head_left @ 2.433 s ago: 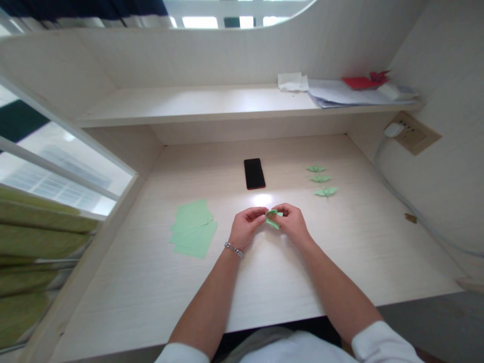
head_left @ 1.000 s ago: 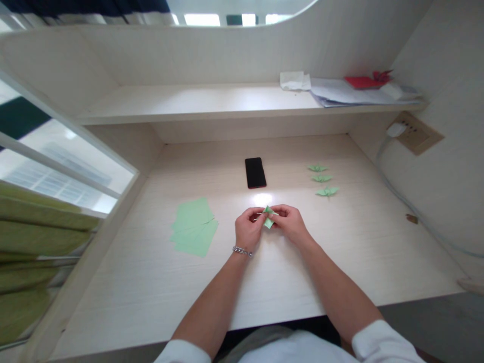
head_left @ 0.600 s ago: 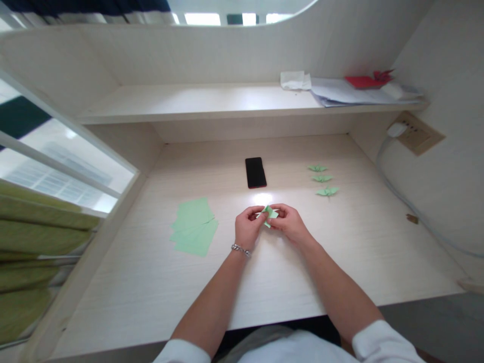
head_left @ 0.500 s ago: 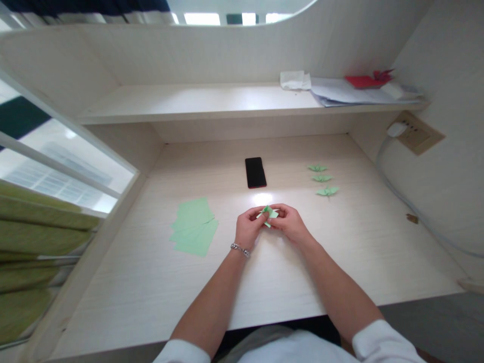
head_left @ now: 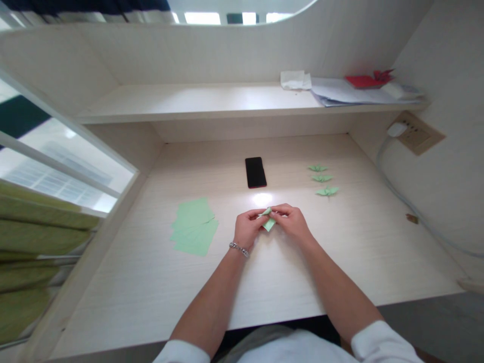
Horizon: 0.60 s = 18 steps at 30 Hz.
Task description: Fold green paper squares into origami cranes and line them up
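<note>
A small piece of folded green paper [head_left: 268, 225] is pinched between both hands over the middle of the desk. My left hand [head_left: 247, 228], with a chain bracelet on its wrist, grips the paper's left side. From the right, my right hand [head_left: 293, 221] holds the other side with thumb and fingers. Part of the paper is hidden behind the fingers. Left of my hands lie several flat green paper sheets [head_left: 194, 227], fanned over each other. Three folded green paper cranes [head_left: 321, 178] sit in a column on the right.
A black phone [head_left: 255, 172] lies beyond my hands on the desk [head_left: 151, 297]. The shelf [head_left: 181, 101] above holds white papers [head_left: 340, 93], a red sheet [head_left: 365, 81] and a red folded figure. On the right wall, a plug with a grey cable [head_left: 397, 194] sits in a socket.
The green paper has turned or been refolded in my fingers; its spread points are gone and a flat flap shows toward me. My hands have shifted only slightly.
</note>
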Motion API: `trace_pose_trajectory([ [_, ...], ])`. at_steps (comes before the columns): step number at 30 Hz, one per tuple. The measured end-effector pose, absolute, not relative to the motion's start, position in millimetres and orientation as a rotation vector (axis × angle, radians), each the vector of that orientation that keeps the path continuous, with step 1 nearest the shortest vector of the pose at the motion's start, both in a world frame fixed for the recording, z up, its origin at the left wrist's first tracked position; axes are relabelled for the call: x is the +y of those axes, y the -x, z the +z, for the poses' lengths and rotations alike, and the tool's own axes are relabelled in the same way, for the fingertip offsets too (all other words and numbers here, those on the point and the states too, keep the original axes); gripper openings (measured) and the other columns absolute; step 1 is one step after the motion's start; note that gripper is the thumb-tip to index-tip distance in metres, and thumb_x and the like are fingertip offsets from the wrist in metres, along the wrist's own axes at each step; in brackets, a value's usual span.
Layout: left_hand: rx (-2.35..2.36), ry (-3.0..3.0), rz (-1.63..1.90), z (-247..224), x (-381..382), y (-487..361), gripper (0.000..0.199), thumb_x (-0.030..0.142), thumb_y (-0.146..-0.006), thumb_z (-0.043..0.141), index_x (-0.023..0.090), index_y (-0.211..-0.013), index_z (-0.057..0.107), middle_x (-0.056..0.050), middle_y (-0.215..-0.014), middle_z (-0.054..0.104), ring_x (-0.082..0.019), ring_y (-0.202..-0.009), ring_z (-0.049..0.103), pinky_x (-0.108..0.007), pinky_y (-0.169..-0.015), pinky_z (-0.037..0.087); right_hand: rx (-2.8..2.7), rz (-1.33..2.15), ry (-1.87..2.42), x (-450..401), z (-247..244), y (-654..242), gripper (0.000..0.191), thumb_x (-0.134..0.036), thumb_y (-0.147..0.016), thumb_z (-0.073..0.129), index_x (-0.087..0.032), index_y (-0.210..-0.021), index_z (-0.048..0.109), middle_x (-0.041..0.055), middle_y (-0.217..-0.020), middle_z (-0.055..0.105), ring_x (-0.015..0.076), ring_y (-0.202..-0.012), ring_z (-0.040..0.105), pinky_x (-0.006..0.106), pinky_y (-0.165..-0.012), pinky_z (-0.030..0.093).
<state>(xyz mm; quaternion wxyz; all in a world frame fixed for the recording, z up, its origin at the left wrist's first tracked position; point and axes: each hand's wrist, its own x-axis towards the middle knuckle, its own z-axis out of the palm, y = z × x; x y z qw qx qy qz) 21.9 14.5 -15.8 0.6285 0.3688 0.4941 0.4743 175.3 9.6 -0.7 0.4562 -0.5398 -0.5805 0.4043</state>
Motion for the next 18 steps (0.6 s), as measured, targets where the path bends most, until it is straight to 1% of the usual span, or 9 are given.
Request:
trace_pose_trajectory([
  [5,1.143,-0.848,1.056,-15.7,13.8,-22.2,0.037,0.033,-0.056,0.082,0.012,-0.086,0.075,-0.009,-0.073,0.071,-0.016,-0.06,0.063,-0.026,-0.052,0.05,-1.442,1.002,1.289,8.0,4.1,-174.4,0.023,-0.032,-0.076,0.068,-0.023,-0.095,0.075,0.0071,-0.094,0.071,0.0201,-0.085,0.065,0.032,-0.077,0.051],
  [9,1.127,-0.833,1.015,-15.8,13.4,-22.1,0.039,0.036,-0.056,0.082,0.012,-0.086,0.075,-0.009,-0.071,0.071,-0.018,-0.06,0.064,-0.028,-0.054,0.05,-1.466,1.034,1.283,6.3,10.8,-174.4,0.028,-0.033,-0.074,0.069,-0.022,-0.099,0.074,0.0077,-0.097,0.069,0.0199,-0.083,0.064,0.029,-0.068,0.052],
  [13,1.108,-0.834,0.98,-15.1,13.1,-22.5,0.039,0.037,-0.056,0.082,0.012,-0.085,0.075,-0.008,-0.069,0.07,-0.017,-0.059,0.063,-0.028,-0.053,0.05,-1.468,0.995,1.314,6.3,11.7,-174.4,0.026,-0.034,-0.073,0.07,-0.021,-0.095,0.075,0.0076,-0.091,0.07,0.0191,-0.077,0.064,0.03,-0.067,0.052],
  [18,1.086,-0.831,0.96,-12.4,12.0,-23.2,0.037,0.038,-0.055,0.083,0.012,-0.08,0.075,-0.007,-0.066,0.069,-0.015,-0.055,0.06,-0.026,-0.05,0.047,-1.447,0.98,1.325,7.0,10.5,-174.4,0.022,-0.034,-0.074,0.069,-0.02,-0.089,0.076,0.0075,-0.089,0.071,0.0202,-0.079,0.065,0.03,-0.068,0.051],
])
